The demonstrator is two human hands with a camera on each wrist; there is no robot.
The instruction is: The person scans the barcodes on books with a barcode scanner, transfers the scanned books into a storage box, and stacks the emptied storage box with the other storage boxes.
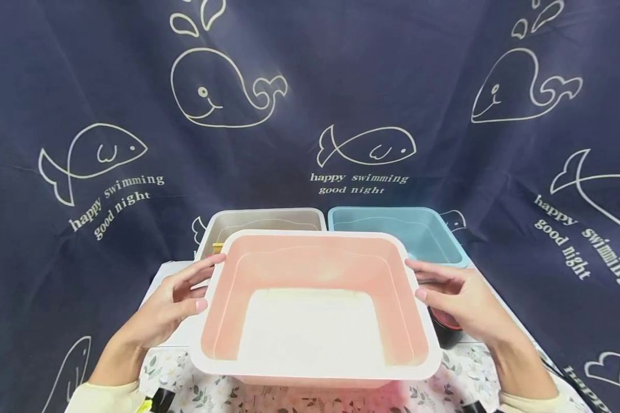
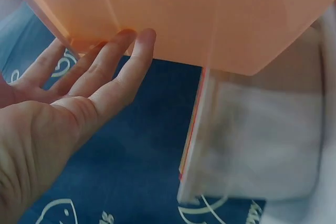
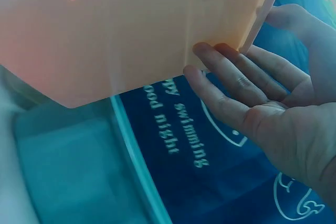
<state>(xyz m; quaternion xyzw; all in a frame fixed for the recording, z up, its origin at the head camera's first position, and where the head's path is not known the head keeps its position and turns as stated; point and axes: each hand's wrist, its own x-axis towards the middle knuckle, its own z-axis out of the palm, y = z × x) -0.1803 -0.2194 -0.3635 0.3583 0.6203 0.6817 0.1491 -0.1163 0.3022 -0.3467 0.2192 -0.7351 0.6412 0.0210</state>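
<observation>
A pink plastic basin (image 1: pixel 315 370) with a pale rim hangs above the tabletop, its inside tilted towards the head camera. By its left rim, my left hand (image 1: pixel 167 310) holds it, the thumb at the rim and the fingers against the outer wall. My right hand (image 1: pixel 465 298) grips the opposite rim in a similar way. Both wrist views show fingertips under the pink wall: those of the left hand (image 2: pixel 79 98) and of the right hand (image 3: pixel 262 95). The basin's bottom looks washed-out white.
Behind the pink basin stand a grey-beige basin (image 1: pixel 268 218) with something yellow in it, and a blue basin (image 1: pixel 392 213). A dark container with red inside (image 1: pixel 446 330) sits near my right hand. Floral cloth (image 1: pixel 170 367) covers the front; a navy curtain (image 1: pixel 299 69) hangs behind.
</observation>
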